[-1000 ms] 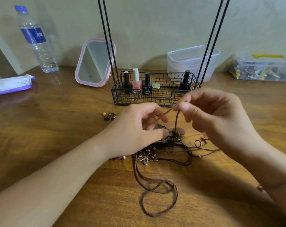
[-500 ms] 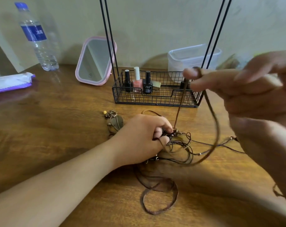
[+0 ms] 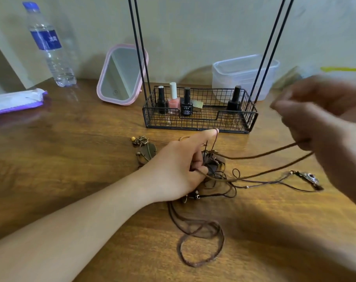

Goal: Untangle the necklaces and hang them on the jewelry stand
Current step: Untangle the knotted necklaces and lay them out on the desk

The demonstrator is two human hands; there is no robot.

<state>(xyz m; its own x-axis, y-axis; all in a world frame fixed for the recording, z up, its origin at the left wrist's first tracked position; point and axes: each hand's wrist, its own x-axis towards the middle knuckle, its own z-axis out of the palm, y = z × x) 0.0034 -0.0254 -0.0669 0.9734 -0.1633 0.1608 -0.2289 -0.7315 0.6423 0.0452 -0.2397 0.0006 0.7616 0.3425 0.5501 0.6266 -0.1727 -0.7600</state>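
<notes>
A tangle of brown and dark cord necklaces [image 3: 218, 176] lies on the wooden table in front of the jewelry stand [image 3: 199, 123], a black wire basket with tall black rods. My left hand [image 3: 179, 169] rests on the tangle and grips its knotted middle, the index finger stretched out with a thin cord hooked over its tip. My right hand [image 3: 323, 123], blurred, is raised at the right and pinches a brown cord [image 3: 264, 155] stretched taut from the tangle. A metal pendant [image 3: 309, 179] lies at the right. A leaf pendant [image 3: 145, 152] lies left of my left hand.
Several nail polish bottles [image 3: 174, 101] stand in the stand's basket. A pink mirror [image 3: 122, 75], a water bottle [image 3: 49, 45] and a clear plastic tub [image 3: 244, 76] stand by the wall. A wipes pack [image 3: 14, 101] lies at the far left. A loose cord loop [image 3: 201, 245] lies near the front.
My right hand has swung right and down, pulling the brown cord out sideways into a long taut loop. My left hand stays on the tangle and now has its index finger extended.
</notes>
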